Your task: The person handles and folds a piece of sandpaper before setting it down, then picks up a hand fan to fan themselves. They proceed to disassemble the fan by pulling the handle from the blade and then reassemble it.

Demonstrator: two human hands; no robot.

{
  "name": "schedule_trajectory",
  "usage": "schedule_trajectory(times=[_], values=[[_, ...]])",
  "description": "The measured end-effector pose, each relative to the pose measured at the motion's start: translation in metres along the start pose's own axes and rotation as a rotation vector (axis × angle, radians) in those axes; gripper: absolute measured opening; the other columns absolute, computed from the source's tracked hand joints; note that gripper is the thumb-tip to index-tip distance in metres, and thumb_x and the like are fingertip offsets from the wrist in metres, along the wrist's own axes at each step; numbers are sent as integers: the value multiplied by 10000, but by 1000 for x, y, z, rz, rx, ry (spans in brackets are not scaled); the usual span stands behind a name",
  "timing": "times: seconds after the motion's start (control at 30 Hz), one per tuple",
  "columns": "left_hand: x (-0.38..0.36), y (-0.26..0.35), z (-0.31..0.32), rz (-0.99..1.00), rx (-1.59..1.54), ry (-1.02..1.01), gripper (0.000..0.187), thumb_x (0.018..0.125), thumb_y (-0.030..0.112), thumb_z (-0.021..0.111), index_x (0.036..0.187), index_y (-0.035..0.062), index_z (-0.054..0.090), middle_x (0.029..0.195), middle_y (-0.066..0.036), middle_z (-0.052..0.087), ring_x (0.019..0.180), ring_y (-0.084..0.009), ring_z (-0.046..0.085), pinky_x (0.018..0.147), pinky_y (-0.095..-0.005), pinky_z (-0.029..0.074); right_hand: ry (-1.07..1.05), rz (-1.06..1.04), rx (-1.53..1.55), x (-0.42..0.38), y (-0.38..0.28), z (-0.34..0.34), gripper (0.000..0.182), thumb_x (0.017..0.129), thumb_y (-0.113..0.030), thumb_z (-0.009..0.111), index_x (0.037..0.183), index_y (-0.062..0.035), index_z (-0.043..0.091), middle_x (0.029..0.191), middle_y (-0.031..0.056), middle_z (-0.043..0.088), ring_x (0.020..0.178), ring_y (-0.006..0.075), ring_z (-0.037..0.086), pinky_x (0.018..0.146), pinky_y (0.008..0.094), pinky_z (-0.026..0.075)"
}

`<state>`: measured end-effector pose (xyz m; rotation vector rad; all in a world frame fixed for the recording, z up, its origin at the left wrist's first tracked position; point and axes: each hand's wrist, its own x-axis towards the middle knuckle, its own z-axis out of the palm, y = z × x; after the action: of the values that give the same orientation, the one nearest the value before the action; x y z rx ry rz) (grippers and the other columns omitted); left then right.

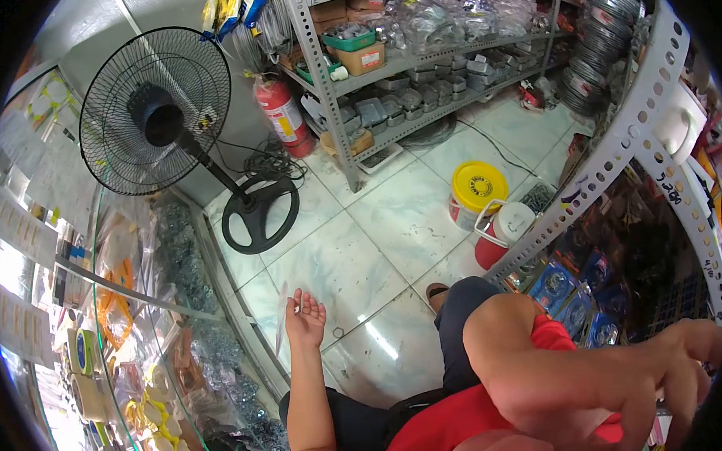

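Palm up over the floor, my left hand [306, 318] has its fingers apart and slightly bent. A small pale spot shows on the palm, too small to make out. Clear plastic [282, 319] stands just left of this hand, by the glass case. My right hand [665, 365] is close to the camera at the lower right, in front of the shelf goods. Its fingers are bent and spread apart, with their tips partly hidden at the dark edge of the view. Blue packaged parts [555, 288] hang left of it.
A black stand fan [252, 214] and a red fire extinguisher [280, 116] stand at the back left. Metal shelving [442, 57] holds boxes and bagged parts. A yellow-lidded bucket [478, 186] and a red jug [502, 234] sit beside the perforated rack [608, 162] on the right.
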<state>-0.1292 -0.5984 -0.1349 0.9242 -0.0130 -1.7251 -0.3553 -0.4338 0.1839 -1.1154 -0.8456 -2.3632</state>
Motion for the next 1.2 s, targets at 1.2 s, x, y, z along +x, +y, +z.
schedule_trajectory(times=[1.2], values=[[-4,1,4,-9,13,0,224,861,313,442,985,153,537,825,34,563,733,-104,521,730,-298,413,-36,386,114,17,-21,-1,427,879,-294,400,1290,-269,287,1103,-13,538,867,298,529,755,294,472]])
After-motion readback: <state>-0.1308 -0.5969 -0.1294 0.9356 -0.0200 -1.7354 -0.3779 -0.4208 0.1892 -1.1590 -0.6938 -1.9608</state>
